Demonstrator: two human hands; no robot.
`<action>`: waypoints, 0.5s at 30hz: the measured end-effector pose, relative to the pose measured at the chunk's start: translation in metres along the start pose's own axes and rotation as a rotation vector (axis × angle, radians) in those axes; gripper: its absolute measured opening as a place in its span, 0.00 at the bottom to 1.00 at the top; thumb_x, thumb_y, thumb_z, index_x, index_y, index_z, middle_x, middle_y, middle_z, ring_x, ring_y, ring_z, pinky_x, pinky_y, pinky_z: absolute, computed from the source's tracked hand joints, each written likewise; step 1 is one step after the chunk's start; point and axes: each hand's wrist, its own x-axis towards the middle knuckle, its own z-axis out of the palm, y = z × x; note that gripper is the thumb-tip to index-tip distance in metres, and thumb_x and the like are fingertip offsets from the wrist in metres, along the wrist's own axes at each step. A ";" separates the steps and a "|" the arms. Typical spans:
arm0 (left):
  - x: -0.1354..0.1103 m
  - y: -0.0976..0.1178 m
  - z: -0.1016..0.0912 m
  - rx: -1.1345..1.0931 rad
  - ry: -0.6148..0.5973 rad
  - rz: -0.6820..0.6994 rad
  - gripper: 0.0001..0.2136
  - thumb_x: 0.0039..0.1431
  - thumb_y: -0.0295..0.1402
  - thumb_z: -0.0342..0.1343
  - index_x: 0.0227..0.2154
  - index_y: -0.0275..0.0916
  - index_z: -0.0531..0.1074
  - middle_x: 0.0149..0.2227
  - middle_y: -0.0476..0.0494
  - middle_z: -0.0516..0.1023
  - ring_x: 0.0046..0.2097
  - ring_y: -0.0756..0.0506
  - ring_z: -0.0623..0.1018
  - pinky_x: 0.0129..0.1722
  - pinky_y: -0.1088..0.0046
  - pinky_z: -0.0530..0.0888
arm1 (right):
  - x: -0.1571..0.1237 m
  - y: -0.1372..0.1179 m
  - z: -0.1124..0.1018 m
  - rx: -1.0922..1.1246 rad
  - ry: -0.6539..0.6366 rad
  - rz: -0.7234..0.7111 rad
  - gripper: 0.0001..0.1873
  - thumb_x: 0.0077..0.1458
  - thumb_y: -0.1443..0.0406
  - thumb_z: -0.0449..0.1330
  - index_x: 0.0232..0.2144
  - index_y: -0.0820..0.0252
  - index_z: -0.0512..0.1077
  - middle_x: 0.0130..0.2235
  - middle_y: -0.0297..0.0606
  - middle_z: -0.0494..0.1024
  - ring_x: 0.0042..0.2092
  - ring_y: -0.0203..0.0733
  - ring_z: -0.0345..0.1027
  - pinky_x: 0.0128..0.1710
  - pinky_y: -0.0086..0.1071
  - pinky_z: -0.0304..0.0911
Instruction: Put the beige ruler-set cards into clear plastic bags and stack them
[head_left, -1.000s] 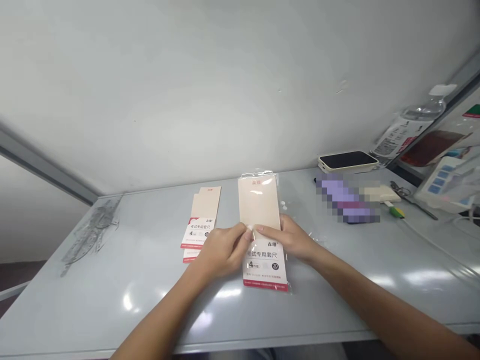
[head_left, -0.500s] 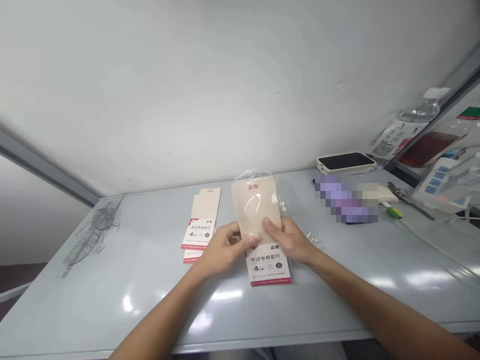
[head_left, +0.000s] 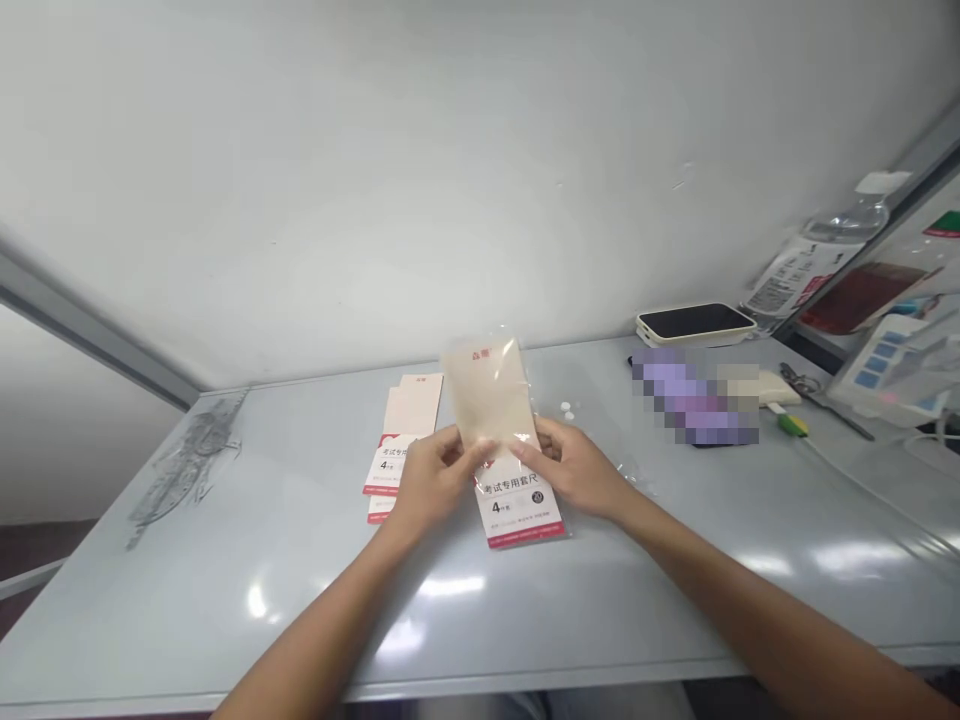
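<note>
Between my hands is a cream card packet [head_left: 491,390] in a clear plastic sleeve, with a white and red printed label across its lower part. My left hand [head_left: 442,480] grips its left edge, thumb on the front. On the opposite edge, my right hand [head_left: 577,465] holds it the same way, with the thumb pressed near the label's top. The fingers behind the packet are hidden. Just left of my left hand, a few similar cream card packets [head_left: 414,405] lie overlapped on the table [head_left: 285,600].
A phone [head_left: 697,322] lies by the wall, near a blurred purple item [head_left: 671,395]. Further right are keys [head_left: 799,380], a cable [head_left: 855,480], a clear bottle [head_left: 847,225] and a plastic box [head_left: 892,370]. A dark drawing [head_left: 187,460] marks the table's left side.
Both hands have shifted the packet slightly left and up, and it now leans a little more to the left. My right thumb has slid down toward the label. The other packets stay put.
</note>
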 end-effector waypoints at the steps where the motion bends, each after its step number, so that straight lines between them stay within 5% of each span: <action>1: 0.002 -0.002 -0.002 0.102 0.060 -0.020 0.17 0.53 0.47 0.49 0.29 0.37 0.70 0.23 0.49 0.72 0.26 0.49 0.71 0.26 0.75 0.65 | 0.001 0.001 -0.002 -0.078 0.004 0.025 0.18 0.53 0.53 0.51 0.40 0.59 0.65 0.32 0.36 0.74 0.30 0.40 0.69 0.26 0.31 0.62; 4: 0.009 -0.007 -0.010 0.438 0.195 -0.107 0.22 0.52 0.52 0.45 0.43 0.41 0.67 0.25 0.49 0.73 0.27 0.48 0.72 0.25 0.74 0.64 | 0.002 0.003 -0.007 -0.466 0.111 0.116 0.22 0.53 0.52 0.49 0.45 0.57 0.64 0.27 0.34 0.74 0.29 0.42 0.68 0.25 0.31 0.59; 7: 0.016 -0.015 -0.024 0.684 0.207 -0.178 0.24 0.54 0.53 0.41 0.46 0.43 0.65 0.33 0.46 0.75 0.32 0.45 0.74 0.29 0.72 0.65 | 0.003 0.002 -0.012 -0.776 0.198 0.189 0.23 0.53 0.51 0.47 0.46 0.56 0.64 0.24 0.34 0.73 0.29 0.43 0.67 0.26 0.32 0.57; 11: 0.022 -0.024 -0.041 0.916 0.295 -0.277 0.29 0.51 0.54 0.43 0.50 0.39 0.60 0.46 0.38 0.70 0.45 0.40 0.70 0.32 0.68 0.66 | 0.007 0.002 -0.025 -0.971 0.280 0.216 0.21 0.54 0.52 0.47 0.44 0.55 0.66 0.30 0.36 0.74 0.30 0.43 0.68 0.27 0.32 0.56; 15: 0.023 -0.026 -0.051 0.998 0.235 -0.344 0.31 0.44 0.56 0.47 0.46 0.38 0.62 0.44 0.36 0.69 0.48 0.37 0.67 0.32 0.68 0.66 | 0.010 0.008 -0.047 -1.096 0.390 0.308 0.22 0.54 0.51 0.46 0.43 0.59 0.66 0.38 0.44 0.72 0.37 0.47 0.67 0.28 0.35 0.56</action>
